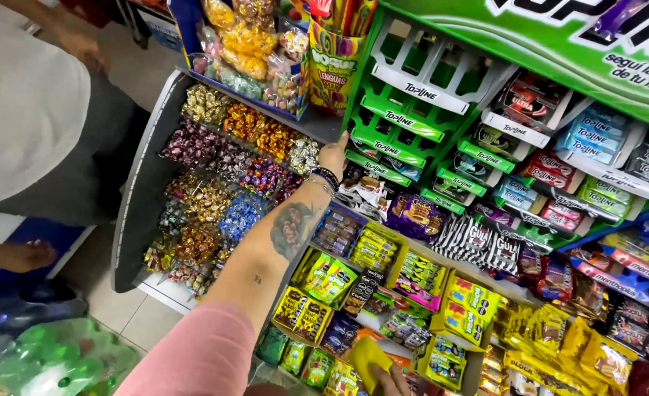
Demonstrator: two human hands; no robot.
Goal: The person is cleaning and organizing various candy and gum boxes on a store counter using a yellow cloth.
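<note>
Candy racks fill the view ahead of you. Your left hand point(334, 155) is stretched far out to the green gum rack point(405, 110), its fingers closed against the near left edge of that rack, just below a tall colourful tub of sweets point(332, 66); whether they pinch anything there, you cannot tell. Your right hand point(392, 381) shows only at the near bottom edge, gripping a yellow cloth point(367, 359) over the packets. Left of your arm, wrapped candies point(221, 183) lie in tiered bins. Another person in a white shirt point(16, 95) stands at the far left.
</note>
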